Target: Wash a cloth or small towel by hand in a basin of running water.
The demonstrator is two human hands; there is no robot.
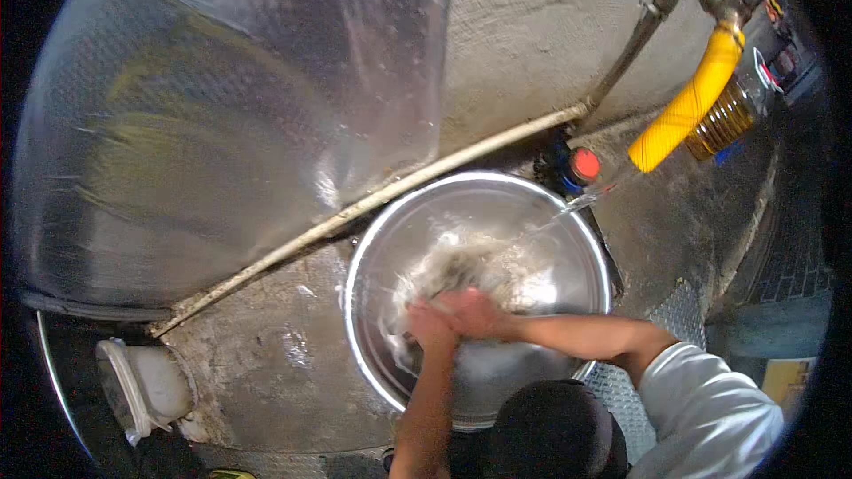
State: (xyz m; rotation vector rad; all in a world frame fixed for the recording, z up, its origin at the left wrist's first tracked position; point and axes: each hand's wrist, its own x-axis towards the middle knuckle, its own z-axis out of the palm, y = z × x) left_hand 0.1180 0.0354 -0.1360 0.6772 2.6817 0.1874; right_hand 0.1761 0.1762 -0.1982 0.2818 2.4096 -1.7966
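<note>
A large round stainless steel basin [379, 246] with water in it stands on the wet floor before me. My left hand [429, 324] and my right hand [472, 313] meet in the water near the middle of the basin. The water around them is stirred and blurred, with a greyish, pale mass just beyond the fingers. Whether either hand grips anything is hidden by the blur. A yellow hose [689, 103] on a metal pipe pours a clear stream of water [579, 203] into the basin's upper right side.
A pale pipe [373, 199] runs along the wall's foot behind the basin. A red-capped container [586, 163] and a ribbed bottle of amber liquid [722, 120] stand at right. A white plastic bucket [160, 379] lies at left, below transparent plastic sheeting [266, 113].
</note>
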